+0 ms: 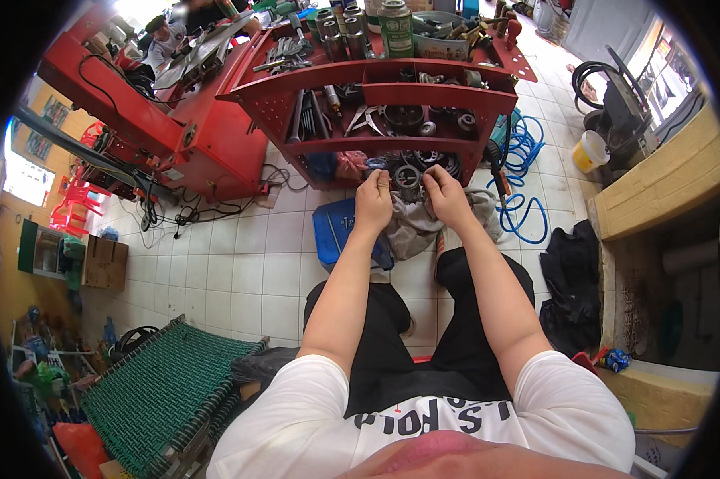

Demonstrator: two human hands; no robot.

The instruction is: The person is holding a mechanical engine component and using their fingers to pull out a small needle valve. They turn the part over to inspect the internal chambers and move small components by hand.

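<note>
Lying inside the red cart (447, 96) are metal parts (408, 175)

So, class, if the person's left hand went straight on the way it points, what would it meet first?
The left hand would probably first meet the red metal tool cart, around its cluttered lowest shelf, though depth is unclear.
</note>
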